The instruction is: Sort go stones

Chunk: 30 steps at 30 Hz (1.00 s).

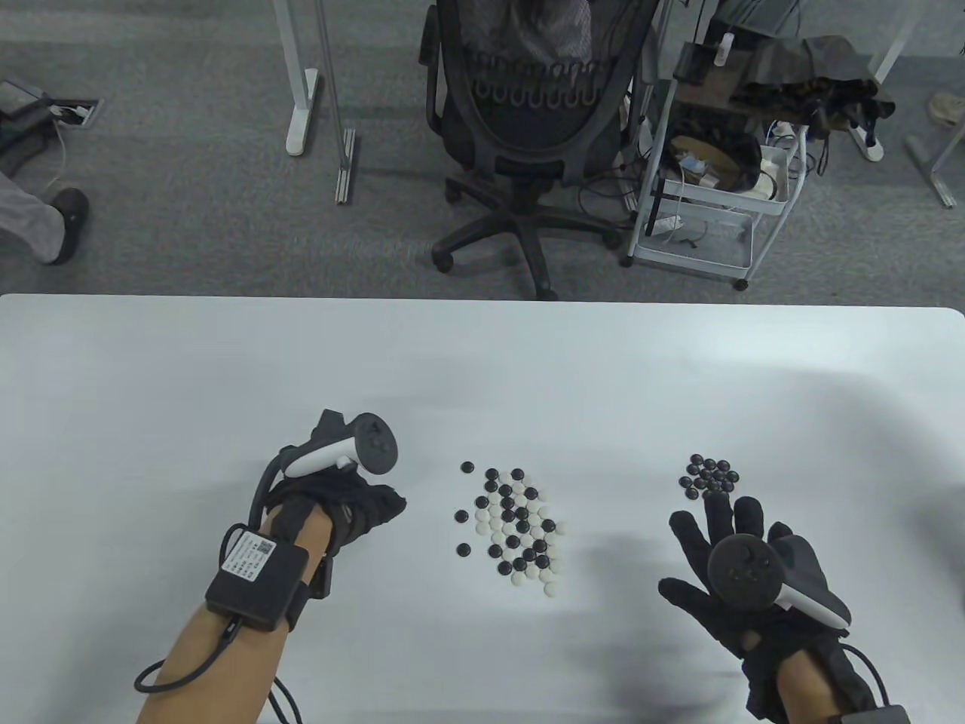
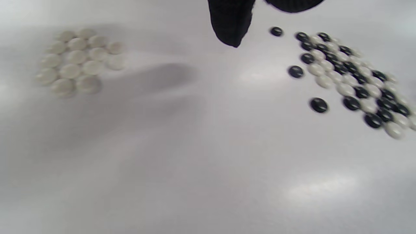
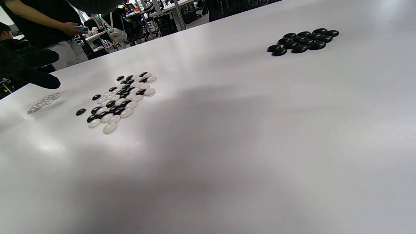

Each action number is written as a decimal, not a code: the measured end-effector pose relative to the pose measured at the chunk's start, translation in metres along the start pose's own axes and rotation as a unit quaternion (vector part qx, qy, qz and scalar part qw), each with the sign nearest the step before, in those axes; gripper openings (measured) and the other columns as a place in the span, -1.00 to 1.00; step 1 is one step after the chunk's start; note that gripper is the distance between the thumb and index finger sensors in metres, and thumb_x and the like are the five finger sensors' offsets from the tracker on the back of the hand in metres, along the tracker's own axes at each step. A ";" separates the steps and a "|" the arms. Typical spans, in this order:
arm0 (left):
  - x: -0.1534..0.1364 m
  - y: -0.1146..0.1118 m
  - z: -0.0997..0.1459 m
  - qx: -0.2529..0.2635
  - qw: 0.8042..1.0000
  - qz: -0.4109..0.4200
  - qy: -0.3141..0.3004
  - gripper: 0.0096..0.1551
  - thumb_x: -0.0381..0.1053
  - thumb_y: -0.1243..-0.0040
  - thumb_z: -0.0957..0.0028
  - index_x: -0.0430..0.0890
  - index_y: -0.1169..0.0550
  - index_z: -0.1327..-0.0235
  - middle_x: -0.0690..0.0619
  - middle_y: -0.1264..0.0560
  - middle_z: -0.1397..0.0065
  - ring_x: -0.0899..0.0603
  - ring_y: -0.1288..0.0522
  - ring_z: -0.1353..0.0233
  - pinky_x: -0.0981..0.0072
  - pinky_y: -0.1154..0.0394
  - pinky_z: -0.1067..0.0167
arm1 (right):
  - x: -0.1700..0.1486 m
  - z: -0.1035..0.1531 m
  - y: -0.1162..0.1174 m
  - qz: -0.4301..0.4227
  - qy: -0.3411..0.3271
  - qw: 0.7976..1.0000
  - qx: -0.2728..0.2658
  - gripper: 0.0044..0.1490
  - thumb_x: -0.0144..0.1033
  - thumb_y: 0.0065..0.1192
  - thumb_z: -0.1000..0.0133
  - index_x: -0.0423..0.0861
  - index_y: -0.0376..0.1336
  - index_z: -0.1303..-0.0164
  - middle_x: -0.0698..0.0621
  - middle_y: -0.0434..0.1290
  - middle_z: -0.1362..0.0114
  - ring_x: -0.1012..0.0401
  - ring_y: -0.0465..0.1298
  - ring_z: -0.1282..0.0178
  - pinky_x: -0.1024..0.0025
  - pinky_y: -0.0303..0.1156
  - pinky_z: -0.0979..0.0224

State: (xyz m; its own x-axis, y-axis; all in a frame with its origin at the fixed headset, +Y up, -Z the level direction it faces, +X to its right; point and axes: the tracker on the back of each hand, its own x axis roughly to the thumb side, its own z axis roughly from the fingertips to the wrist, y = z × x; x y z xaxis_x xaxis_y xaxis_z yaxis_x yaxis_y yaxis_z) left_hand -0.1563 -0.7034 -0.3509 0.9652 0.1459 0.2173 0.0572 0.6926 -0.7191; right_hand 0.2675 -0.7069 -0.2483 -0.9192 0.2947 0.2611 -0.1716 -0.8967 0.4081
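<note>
A mixed pile of black and white Go stones (image 1: 520, 528) lies at the table's middle; it also shows in the left wrist view (image 2: 351, 81) and the right wrist view (image 3: 122, 99). A sorted group of black stones (image 1: 710, 477) lies to its right. A sorted group of white stones (image 2: 78, 61) lies to the left, hidden under my left hand in the table view. My left hand (image 1: 381, 507) hovers left of the mixed pile with its fingers curled down; one fingertip (image 2: 230, 32) shows no stone. My right hand (image 1: 716, 528) is spread flat and empty just below the black group.
The white table (image 1: 151, 362) has its far edge at mid-frame. Beyond it stand an office chair (image 1: 528, 113) and a wire cart (image 1: 709, 188). A few single black stones (image 1: 461, 515) lie loose left of the mixed pile.
</note>
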 end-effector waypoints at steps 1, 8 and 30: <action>0.009 -0.001 -0.002 -0.003 1.000 -0.012 -0.010 -0.19 0.23 0.33 -0.16 0.03 -0.37 -0.69 -0.36 0.48 -0.68 -0.58 0.61 -0.46 -0.71 0.48 -0.23 | 0.000 0.000 0.000 0.000 0.000 1.000 0.000 0.10 0.19 -0.17 -0.21 -0.20 -0.38 -0.72 -0.46 -0.59 -0.59 -0.40 -0.63 -0.41 -0.55 -0.58 -0.20; 0.067 -0.014 -0.019 -0.022 0.994 -0.073 -0.076 -0.21 0.23 0.35 -0.16 0.08 -0.26 -0.72 -0.38 0.50 -0.67 -0.59 0.61 -0.46 -0.72 0.48 -0.23 | -0.001 0.000 0.000 -0.001 0.001 1.000 -0.001 0.10 0.19 -0.17 -0.21 -0.20 -0.38 -0.72 -0.46 -0.59 -0.59 -0.40 -0.63 -0.41 -0.55 -0.58 -0.20; -0.017 -0.051 0.001 -0.033 0.997 -0.067 0.027 -0.24 0.21 0.37 -0.16 0.12 -0.19 -0.71 -0.36 0.55 -0.63 -0.58 0.63 -0.44 -0.72 0.50 -0.21 | -0.001 0.001 -0.001 -0.001 -0.001 1.000 -0.004 0.10 0.19 -0.16 -0.21 -0.20 -0.38 -0.71 -0.46 -0.59 -0.59 -0.40 -0.63 -0.42 -0.55 -0.58 -0.20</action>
State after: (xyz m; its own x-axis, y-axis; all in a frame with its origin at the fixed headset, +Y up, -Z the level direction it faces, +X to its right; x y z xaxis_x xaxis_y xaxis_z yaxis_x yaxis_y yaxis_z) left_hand -0.1755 -0.7403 -0.3175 0.9600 0.0162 0.2796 0.2009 0.6556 -0.7279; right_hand 0.2694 -0.7060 -0.2481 -0.9182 0.2976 0.2614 -0.1766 -0.8983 0.4024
